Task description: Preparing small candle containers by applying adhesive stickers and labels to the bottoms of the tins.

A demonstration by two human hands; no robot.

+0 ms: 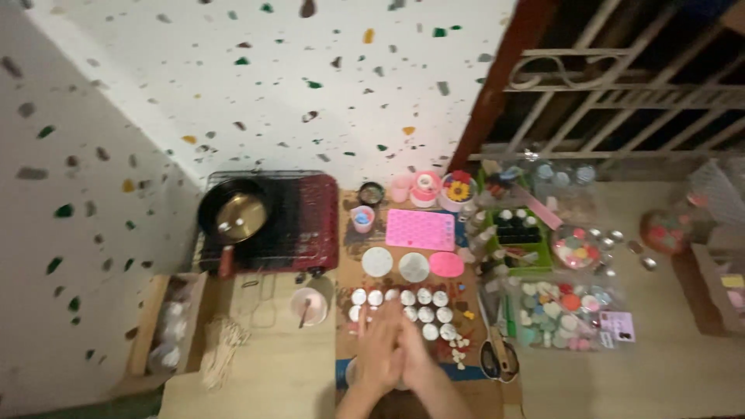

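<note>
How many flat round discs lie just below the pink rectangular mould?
3: a white disc at left, a pale disc in the middle, a pink disc at right, in a row.

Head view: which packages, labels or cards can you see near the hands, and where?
Pink printed card: right of the hands, rectangular.
Clear bag of pastel pieces: beside that card.
Green tray of dark-capped bottles: above the bag, rectangular.
Print too blurred to make out.

round tins (403,304) crowd ahead, bare wooden board (264,372) open leftward
</note>
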